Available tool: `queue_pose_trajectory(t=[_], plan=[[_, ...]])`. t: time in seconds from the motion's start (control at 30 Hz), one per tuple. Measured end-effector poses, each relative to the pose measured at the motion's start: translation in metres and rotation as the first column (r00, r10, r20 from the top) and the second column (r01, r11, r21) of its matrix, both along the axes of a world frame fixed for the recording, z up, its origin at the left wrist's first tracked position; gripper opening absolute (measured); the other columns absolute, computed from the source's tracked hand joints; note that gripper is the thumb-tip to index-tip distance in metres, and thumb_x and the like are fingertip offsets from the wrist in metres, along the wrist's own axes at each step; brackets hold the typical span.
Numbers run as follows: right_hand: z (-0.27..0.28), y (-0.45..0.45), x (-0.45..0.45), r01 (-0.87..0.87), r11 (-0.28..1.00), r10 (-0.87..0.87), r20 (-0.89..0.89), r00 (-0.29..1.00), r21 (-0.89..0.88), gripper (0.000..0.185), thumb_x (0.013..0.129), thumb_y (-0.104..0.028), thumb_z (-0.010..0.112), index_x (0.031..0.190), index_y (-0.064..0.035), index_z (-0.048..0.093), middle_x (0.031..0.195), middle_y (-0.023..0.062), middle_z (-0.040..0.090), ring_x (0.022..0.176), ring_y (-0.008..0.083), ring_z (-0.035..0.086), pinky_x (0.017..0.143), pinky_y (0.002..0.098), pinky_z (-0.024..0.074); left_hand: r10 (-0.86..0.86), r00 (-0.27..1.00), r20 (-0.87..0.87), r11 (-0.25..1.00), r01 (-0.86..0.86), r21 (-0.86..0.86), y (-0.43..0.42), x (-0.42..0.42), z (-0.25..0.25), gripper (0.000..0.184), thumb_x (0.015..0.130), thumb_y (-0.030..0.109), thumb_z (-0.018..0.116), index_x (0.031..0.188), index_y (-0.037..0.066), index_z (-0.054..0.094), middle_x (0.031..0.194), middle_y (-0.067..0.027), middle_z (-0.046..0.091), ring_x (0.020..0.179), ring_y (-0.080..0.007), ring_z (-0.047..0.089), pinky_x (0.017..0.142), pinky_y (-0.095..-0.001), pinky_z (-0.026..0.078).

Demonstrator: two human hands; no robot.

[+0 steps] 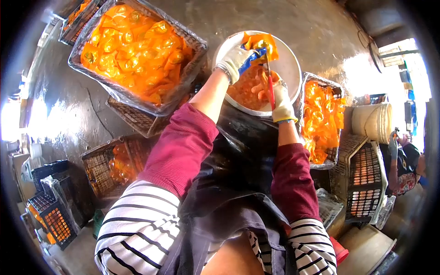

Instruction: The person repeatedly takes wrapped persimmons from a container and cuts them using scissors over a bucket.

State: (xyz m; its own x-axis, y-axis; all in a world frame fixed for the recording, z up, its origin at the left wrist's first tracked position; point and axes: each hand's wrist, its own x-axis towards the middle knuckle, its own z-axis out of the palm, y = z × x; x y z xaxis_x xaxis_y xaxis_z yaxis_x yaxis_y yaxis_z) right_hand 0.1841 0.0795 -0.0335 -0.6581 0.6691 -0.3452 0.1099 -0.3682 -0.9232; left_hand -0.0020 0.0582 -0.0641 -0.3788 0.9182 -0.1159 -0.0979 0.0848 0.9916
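Observation:
My left hand [236,59], in a whitish glove with blue at the fingers, is closed on a glossy orange piece [266,43]; I cannot make out its kind. In my right hand [282,98], also gloved with some fingertips showing, is a pair of scissors with red handles [271,94]. Their blades point up at the lower edge of the orange piece. Both hands are over a round white tub [293,59], which holds wet orange-pink pieces [247,89] partly hidden by my hands.
A lined crate [75,62] heaped with orange pieces stands at upper left. Another lined crate [339,133] of them is right of the tub. Stacked crates [364,178] and a white bucket [382,123] stand farther right. Another person [405,160] is at the far right.

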Motion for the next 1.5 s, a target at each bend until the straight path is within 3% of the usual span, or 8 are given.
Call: queue_pose_trajectory(t=[0.23, 0.53, 0.87, 1.03, 1.17, 1.3, 1.4, 1.5], plan=[[-0.008, 0.003, 0.000, 0.016, 1.000, -0.016, -0.066, 0.998, 0.003, 0.033, 0.090, -0.021, 0.054, 0.115, 0.0008, 0.050, 0.102, 0.0131, 0.061, 0.062, 0.0201, 0.063, 0.049, 0.0248, 0.0496, -0.100, 0.963, -0.249, 0.985, 0.061, -0.159, 0.002, -0.007, 0.005, 0.047, 0.084, 0.011, 0.062, 0.127, 0.003, 0.045, 0.118, -0.0085, 0.055, 0.104, -0.0161, 0.053, 0.091, -0.0232, 0.042], [0.037, -0.002, -0.002, -0.120, 0.991, 0.125, 0.117, 0.985, -0.056, 0.032, 0.091, -0.030, 0.054, 0.104, -0.0010, 0.058, 0.064, 0.0137, 0.063, 0.041, 0.0136, 0.053, 0.041, 0.0208, 0.0433, 0.120, 0.970, 0.212, 0.992, -0.125, 0.009, -0.007, 0.003, 0.031, 0.038, 0.085, 0.014, 0.063, 0.119, 0.003, 0.052, 0.108, -0.0067, 0.060, 0.095, -0.0150, 0.058, 0.083, -0.0236, 0.050], [0.013, 0.006, 0.011, -0.103, 0.987, 0.088, -0.118, 0.989, -0.127, 0.033, 0.094, -0.030, 0.048, 0.106, 0.0000, 0.055, 0.079, 0.0129, 0.066, 0.060, 0.0157, 0.063, 0.046, 0.0211, 0.0481, -0.051, 0.688, 0.724, 0.985, -0.085, 0.150, -0.004, 0.049, 0.054, 0.034, 0.090, 0.018, 0.056, 0.120, 0.004, 0.051, 0.105, -0.0077, 0.062, 0.086, -0.0159, 0.062, 0.074, -0.0251, 0.053], [0.000, 0.003, 0.011, -0.154, 0.954, 0.130, -0.111, 0.985, -0.257, 0.038, 0.094, -0.037, 0.045, 0.104, -0.0019, 0.054, 0.082, 0.0135, 0.066, 0.062, 0.0163, 0.063, 0.045, 0.0231, 0.0479, 0.038, 0.996, -0.087, 0.992, -0.048, -0.118, 0.009, 0.052, 0.045, 0.052, 0.079, 0.023, 0.071, 0.121, 0.003, 0.048, 0.112, -0.0090, 0.060, 0.101, -0.0184, 0.059, 0.082, -0.0270, 0.048], [-0.003, -0.008, 0.007, -0.139, 0.971, 0.124, -0.088, 0.988, -0.192, 0.041, 0.092, -0.040, 0.047, 0.106, -0.0026, 0.055, 0.086, 0.0128, 0.066, 0.061, 0.0162, 0.062, 0.045, 0.0253, 0.0482, -0.030, 0.695, -0.718, 0.989, -0.086, -0.124, -0.004, 0.038, 0.045, 0.063, 0.070, 0.040, 0.074, 0.117, 0.004, 0.051, 0.111, -0.0139, 0.060, 0.101, -0.0278, 0.058, 0.087, -0.0337, 0.045], [0.010, -0.029, -0.005, 0.051, 0.979, 0.016, -0.320, 0.947, 0.199, 0.039, 0.092, -0.034, 0.047, 0.114, -0.0012, 0.053, 0.093, 0.0119, 0.063, 0.065, 0.0172, 0.061, 0.051, 0.0237, 0.0479, 0.114, 0.737, -0.666, 0.988, -0.157, -0.005, -0.039, -0.002, 0.058, 0.062, 0.070, 0.045, 0.072, 0.113, 0.005, 0.054, 0.106, -0.0173, 0.061, 0.099, -0.0315, 0.058, 0.084, -0.0355, 0.045], [0.025, -0.014, -0.006, 0.071, 0.970, -0.140, -0.295, 0.945, -0.232, 0.046, 0.091, -0.040, 0.049, 0.110, 0.0010, 0.053, 0.078, 0.0066, 0.058, 0.053, 0.0120, 0.049, 0.041, 0.0210, 0.0335, 0.270, 0.890, -0.366, 0.954, -0.300, -0.025, -0.086, -0.060, 0.053, 0.069, 0.072, 0.045, 0.072, 0.121, 0.002, 0.050, 0.106, -0.0173, 0.063, 0.095, -0.0271, 0.061, 0.080, -0.0343, 0.048], [0.023, 0.007, 0.027, 0.191, 0.972, -0.234, -0.462, 0.856, -0.139, 0.049, 0.087, -0.045, 0.053, 0.108, -0.0010, 0.058, 0.091, 0.0089, 0.061, 0.067, 0.0163, 0.057, 0.053, 0.0247, 0.0439, 0.183, 0.637, -0.749, 0.766, -0.570, -0.298, -0.135, -0.116, 0.031, 0.077, 0.075, 0.047, 0.068, 0.137, 0.014, 0.035, 0.113, -0.0142, 0.060, 0.094, -0.0250, 0.060, 0.078, -0.0360, 0.048]])
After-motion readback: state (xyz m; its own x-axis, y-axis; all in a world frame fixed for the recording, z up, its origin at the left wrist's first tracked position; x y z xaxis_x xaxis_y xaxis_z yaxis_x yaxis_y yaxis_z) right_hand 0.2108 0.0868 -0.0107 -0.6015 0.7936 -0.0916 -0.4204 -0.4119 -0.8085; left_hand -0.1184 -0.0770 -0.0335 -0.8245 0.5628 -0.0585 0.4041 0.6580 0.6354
